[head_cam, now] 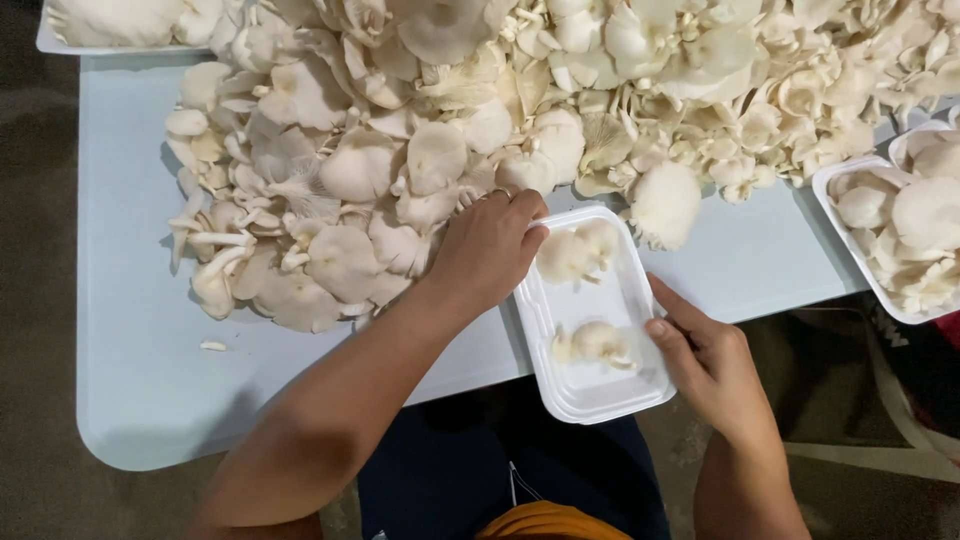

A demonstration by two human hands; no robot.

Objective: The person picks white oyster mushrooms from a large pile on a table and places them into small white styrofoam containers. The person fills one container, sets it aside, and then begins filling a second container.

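Mushrooms, pale and white, heaped across far half of light blue table, spilling from left side to right edge of view. White foam tray at near table edge, jutting partly past it toward body, tilted a little, long side running away from viewer. Inside tray: one small mushroom cluster at far end, another small cluster nearer middle, rest of tray floor bare. Left hand at tray's far left corner, knuckles up, fingers curled down between pile and tray rim, fingertips touching far cluster or rim; grip hidden under knuckles, so cannot tell whether anything pinched. Right hand on tray's right rim, thumb pressed on top of edge, other fingers folded beneath, clamping tray steady. Single large round mushroom lying just beyond tray's far right corner, apart from rim. Second foam tray, already full of mushrooms, at right edge of table, well apart from both hands. Third filled tray partly visible at top left corner. Small mushroom scrap alone on bare table left of left forearm. Dark trousers and bit of orange cloth below table edge.
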